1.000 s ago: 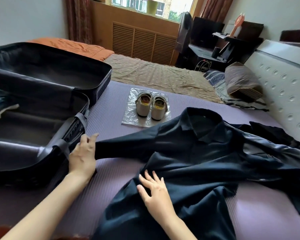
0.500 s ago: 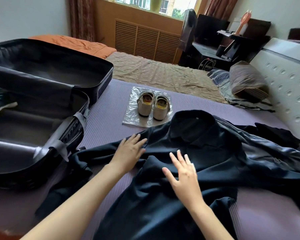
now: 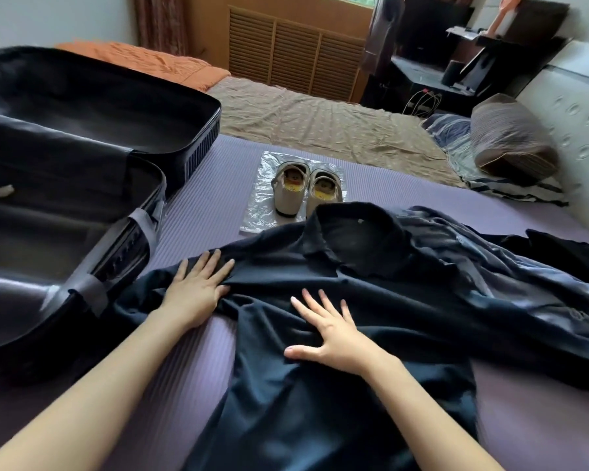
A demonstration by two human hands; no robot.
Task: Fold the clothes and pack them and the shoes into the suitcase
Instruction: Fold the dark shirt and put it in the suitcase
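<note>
The suitcase (image 3: pixel 201 144) lies open on the left of the purple mat (image 3: pixel 211 205), both halves spread flat and within easy reach, most likely so that folded pieces can go straight in. Its near half looks largely unfilled; something pale shows at its left edge, too little to identify.

The shirt (image 3: pixel 388 300), dark navy with a collar, is spread on the mat in the middle, just beside the suitcase, collar pointing away from the person. It is rumpled and not yet folded. A second dark garment (image 3: pixel 558 253) lies bunched to its right.

The shoes (image 3: pixel 305 188) stand as a pair beyond the collar on a clear plastic sheet (image 3: pixel 262 202), probably to keep the soles off the mat.

The left hand (image 3: pixel 198 287) rests flat on the shirt's left shoulder, and the right hand (image 3: pixel 330 334) lies with fingers spread on the chest. Neither grasps anything: both seem to be smoothing the cloth for the first fold.
</note>
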